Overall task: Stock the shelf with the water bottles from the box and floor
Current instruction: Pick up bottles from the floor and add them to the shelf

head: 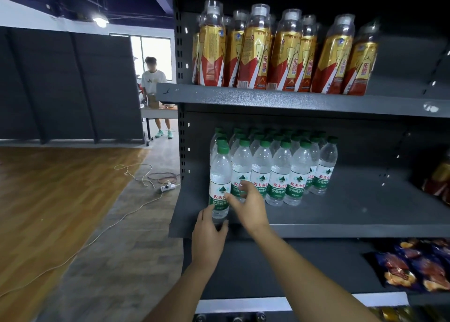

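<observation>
Hands both up at the middle shelf (341,214), front left corner. Left hand (209,234): thumb and fingers curled round the base of the front water bottle (220,187), upright, green cap, close to the shelf's front edge; contact with the board hidden by the hand. Right hand (248,204): fingers straight and spread, fingertips (227,196) against that bottle's label, thumb raised beside the neighbouring bottle. Behind and to the right: stocked water bottles (280,175) in tight rows, upright, touching. Upper shelf (292,100): gold-and-red drink bottles (280,53) in a row. Lower shelf, far right: snack bags (414,268). Floor left of the rack: white power strip (168,187), trailing cable (97,236). Far back: person (153,80) standing at a desk (158,112).
</observation>
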Demonstrator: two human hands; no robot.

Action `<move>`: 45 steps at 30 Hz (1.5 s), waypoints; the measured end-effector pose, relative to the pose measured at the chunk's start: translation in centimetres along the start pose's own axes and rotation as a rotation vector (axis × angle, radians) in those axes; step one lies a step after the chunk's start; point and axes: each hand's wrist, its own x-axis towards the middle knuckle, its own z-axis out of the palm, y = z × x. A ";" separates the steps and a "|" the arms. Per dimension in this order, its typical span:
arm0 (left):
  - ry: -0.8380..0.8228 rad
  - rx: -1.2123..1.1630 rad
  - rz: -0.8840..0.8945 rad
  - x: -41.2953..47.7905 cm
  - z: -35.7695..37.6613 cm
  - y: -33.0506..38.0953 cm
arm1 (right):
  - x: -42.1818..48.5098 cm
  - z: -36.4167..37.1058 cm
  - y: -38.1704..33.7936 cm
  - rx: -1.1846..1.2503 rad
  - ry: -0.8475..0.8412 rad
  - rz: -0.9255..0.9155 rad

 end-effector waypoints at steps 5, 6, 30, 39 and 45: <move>-0.060 0.010 0.048 -3.4 -0.5 0.6 | -4.0 -1.3 1.3 -0.029 0.028 0.025; -0.075 0.016 0.058 -4.3 -0.5 0.5 | -5.1 -1.6 1.7 -0.026 0.030 0.037; -0.480 0.097 0.002 -25.8 9.6 4.6 | -25.1 -16.1 15.5 -0.052 0.083 0.368; -0.542 0.179 -0.096 -34.3 12.7 3.2 | -31.0 -19.8 22.9 -0.138 -0.035 0.458; -0.595 0.259 -0.205 -38.6 13.1 -0.9 | -34.6 -18.0 28.0 -0.134 -0.116 0.574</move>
